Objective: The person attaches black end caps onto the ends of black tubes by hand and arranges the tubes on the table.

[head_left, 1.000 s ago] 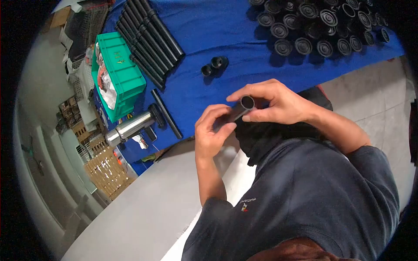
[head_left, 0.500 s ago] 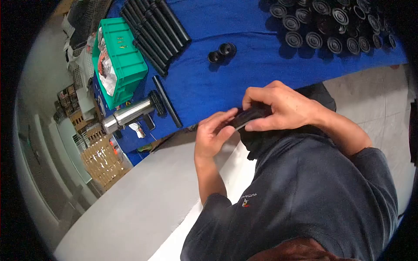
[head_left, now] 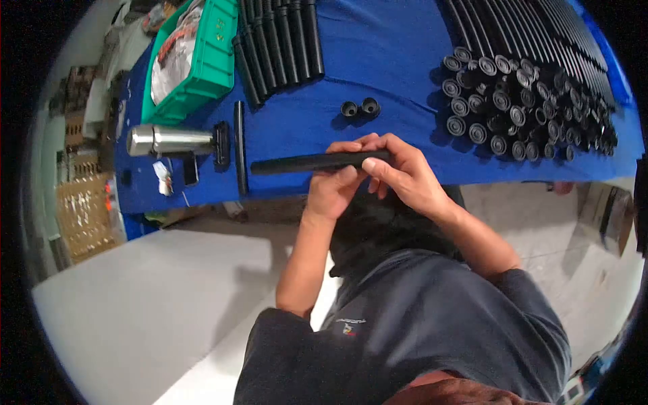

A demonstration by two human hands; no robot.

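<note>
While left hand (head_left: 327,194) and right hand (head_left: 408,174) both grasp 1 black tube (head_left: 290,164), | 2 black cups (head_left: 369,106) sit beyond that tube | loose rod (head_left: 241,148) lies just left of it

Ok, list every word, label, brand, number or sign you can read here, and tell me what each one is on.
Shirt: small lettering on the front, perhaps "TUCANO", too small to be sure.
Green bin: yellowish marks on the side, too blurred to read.
I can make out no other text.
</note>
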